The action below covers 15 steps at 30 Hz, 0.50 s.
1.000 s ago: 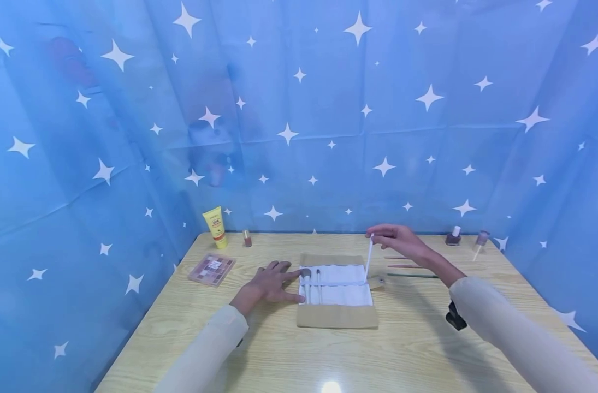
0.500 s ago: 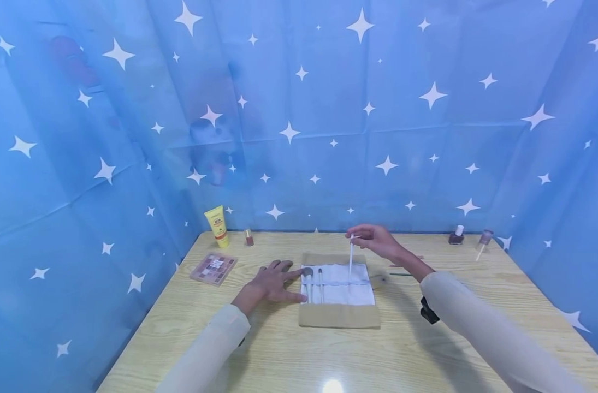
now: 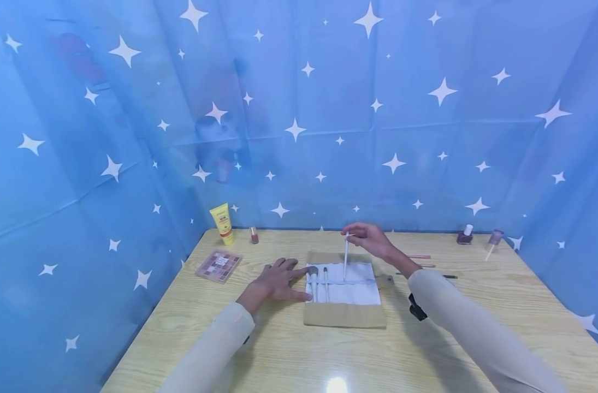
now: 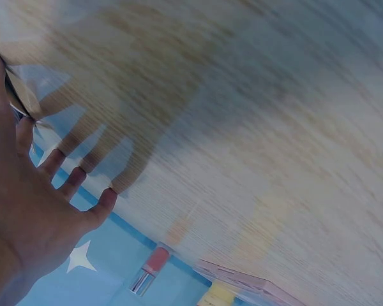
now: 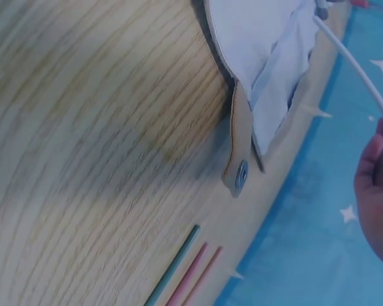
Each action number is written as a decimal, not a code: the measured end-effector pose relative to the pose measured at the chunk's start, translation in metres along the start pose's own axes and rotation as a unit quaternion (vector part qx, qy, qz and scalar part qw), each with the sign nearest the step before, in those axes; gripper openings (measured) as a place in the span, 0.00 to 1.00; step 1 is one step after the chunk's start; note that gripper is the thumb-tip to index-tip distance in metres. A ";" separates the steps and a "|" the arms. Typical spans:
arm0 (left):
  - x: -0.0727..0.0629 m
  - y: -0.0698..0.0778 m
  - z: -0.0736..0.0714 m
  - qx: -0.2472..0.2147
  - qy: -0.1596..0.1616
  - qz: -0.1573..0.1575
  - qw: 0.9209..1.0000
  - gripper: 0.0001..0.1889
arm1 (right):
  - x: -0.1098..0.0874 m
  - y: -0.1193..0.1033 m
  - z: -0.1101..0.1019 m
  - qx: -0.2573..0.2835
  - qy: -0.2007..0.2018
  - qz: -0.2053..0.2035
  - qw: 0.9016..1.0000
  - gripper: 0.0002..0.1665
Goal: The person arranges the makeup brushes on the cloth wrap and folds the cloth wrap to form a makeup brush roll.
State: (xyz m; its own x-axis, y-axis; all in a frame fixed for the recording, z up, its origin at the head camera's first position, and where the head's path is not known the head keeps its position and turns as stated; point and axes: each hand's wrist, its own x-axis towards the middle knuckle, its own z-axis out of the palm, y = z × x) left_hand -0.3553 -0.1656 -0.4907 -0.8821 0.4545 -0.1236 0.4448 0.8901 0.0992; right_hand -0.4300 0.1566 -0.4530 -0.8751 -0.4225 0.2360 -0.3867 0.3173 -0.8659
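Observation:
A tan brush roll [image 3: 344, 315] with a white lining lies unfolded on the table. Two makeup brushes stand in its left pockets: a broad dark-headed brush [image 3: 313, 284] and a slimmer brush [image 3: 326, 284]. My left hand [image 3: 279, 280], fingers spread and straight, rests at the roll's left edge; the left wrist view shows the same hand [image 4: 45, 197] with fingertips on the tabletop. My right hand [image 3: 369, 240] pinches a slim white stick [image 3: 346, 259] near its top, which the fingers hide. It stands nearly upright, lower end at the pocket seam; whether it is inside a pocket I cannot tell.
Three thin coloured sticks [image 5: 187, 271] lie right of the roll, near its strap with a metal snap [image 5: 240, 175]. A palette [image 3: 219, 266], yellow tube [image 3: 223, 225] and small red bottle [image 3: 254, 236] are back left. A dark polish bottle [image 3: 465, 236] and purple-topped item [image 3: 496, 238] are back right.
My right hand has moved left with the white stick, from the roll's right edge to over its middle. My left hand has stayed at the left edge. The head view has shifted slightly.

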 end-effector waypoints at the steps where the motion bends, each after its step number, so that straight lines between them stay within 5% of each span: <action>1: 0.000 0.000 0.000 0.001 0.000 0.001 1.000 0.48 | 0.001 0.001 0.001 -0.003 0.000 -0.001 1.000 0.18; 15: -0.001 0.000 -0.003 0.002 0.002 0.008 1.000 0.48 | 0.005 0.006 0.018 0.020 -0.003 0.001 1.000 0.15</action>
State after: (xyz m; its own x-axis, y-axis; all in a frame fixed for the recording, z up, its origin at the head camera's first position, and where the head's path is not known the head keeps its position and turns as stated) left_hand -0.3544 -0.1661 -0.4881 -0.8758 0.4680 -0.1177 0.4589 0.8832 0.0971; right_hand -0.4309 0.1409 -0.4649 -0.8744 -0.4268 0.2310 -0.3721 0.2842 -0.8836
